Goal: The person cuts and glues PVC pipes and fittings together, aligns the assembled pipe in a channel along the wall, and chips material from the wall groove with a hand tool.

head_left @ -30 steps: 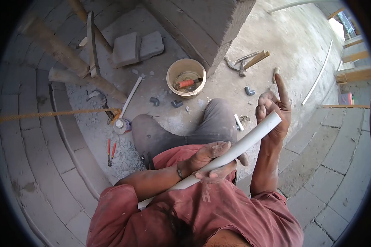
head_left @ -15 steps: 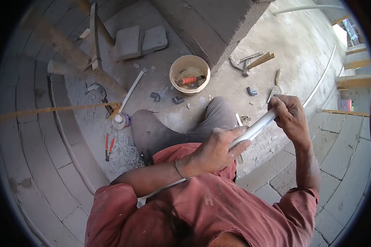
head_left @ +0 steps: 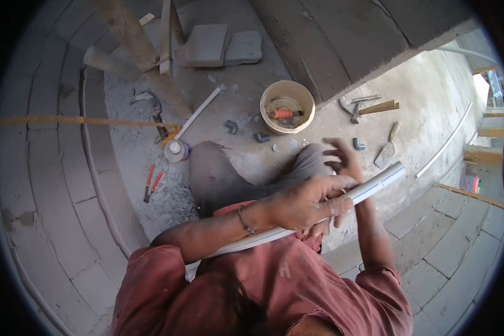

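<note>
A white pipe (head_left: 379,182) with a blue printed line slants across my lap, its free end up at the right. My left hand (head_left: 311,203), with a band at the wrist, is wrapped round the pipe. Just beyond the pipe, my right hand (head_left: 344,159) is off it, fingers spread and somewhat blurred, its forearm passing behind the pipe. The pipe's lower part runs along my left forearm, and its far end is hidden there.
Ahead stand a bucket (head_left: 287,88) holding a red-handled tool, grey elbow fittings (head_left: 261,137), a hammer (head_left: 355,111) and a trowel (head_left: 385,155). At left lie a can (head_left: 177,150), red-handled pliers (head_left: 152,183) and a taut rope (head_left: 84,120). A block wall (head_left: 341,45) rises ahead.
My right hand has let go of the pipe's upper end and moved left with its fingers spread. My left hand stays round the pipe. The view has shifted, moving the floor items rightward.
</note>
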### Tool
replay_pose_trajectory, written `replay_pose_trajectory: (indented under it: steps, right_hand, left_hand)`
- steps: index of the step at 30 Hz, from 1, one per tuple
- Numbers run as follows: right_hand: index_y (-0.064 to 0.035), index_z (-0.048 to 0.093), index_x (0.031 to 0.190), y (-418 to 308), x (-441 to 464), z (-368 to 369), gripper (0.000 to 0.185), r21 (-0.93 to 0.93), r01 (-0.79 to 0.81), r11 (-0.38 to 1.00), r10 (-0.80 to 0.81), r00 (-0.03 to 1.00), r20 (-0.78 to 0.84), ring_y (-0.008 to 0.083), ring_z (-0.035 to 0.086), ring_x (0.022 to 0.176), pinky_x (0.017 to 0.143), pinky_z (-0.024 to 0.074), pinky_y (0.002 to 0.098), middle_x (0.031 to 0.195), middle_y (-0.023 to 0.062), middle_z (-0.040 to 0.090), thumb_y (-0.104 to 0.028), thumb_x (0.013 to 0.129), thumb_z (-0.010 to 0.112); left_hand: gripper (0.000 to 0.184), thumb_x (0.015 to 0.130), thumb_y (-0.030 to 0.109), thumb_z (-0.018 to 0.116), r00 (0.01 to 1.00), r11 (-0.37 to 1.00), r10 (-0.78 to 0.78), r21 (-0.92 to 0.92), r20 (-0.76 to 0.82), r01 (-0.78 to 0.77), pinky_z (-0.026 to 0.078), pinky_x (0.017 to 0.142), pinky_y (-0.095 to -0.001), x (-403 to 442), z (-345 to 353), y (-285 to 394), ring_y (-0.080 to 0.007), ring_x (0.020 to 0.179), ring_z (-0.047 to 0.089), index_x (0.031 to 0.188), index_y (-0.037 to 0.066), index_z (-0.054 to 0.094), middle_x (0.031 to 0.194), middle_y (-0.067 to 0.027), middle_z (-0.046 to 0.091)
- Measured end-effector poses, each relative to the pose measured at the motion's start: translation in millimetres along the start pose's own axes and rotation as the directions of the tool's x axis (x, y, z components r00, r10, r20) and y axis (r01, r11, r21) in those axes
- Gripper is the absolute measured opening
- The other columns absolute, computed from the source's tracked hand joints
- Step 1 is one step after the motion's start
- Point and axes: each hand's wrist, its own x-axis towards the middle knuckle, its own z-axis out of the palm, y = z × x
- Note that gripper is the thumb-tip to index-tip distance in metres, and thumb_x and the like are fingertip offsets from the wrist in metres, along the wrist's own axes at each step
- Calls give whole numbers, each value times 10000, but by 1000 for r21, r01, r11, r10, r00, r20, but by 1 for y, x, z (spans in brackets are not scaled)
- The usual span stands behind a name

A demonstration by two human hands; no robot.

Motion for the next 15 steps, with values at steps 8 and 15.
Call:
replay_pose_trajectory:
  steps: [8, 15]
  right_hand:
    - [-31, 379, 1485, 156, 136, 202, 544, -864, 195, 464, 73, 964, 257, 475, 638, 1105, 906, 546, 505, 1447, 334, 457, -117, 962, 501]
    - [-105, 373, 1502, 172, 169, 213, 482, -958, 182, 221, 170, 960, 222, 423, 666, 1071, 863, 570, 484, 1466, 285, 441, -156, 1023, 396]
  left_hand:
    - [582, 1037, 186, 543, 664, 466, 748, 690, 27, -554, 533, 850, -411, 25, 8, -3, -378, 838, 699, 1494, -92, 313, 1123, -296, 660]
    - [502, 1029, 169, 561, 944, 762, 277, 639, -179, -103, 553, 766, -443, -51, -33, 50, -344, 753, 712, 1416, -108, 402, 893, -273, 684]
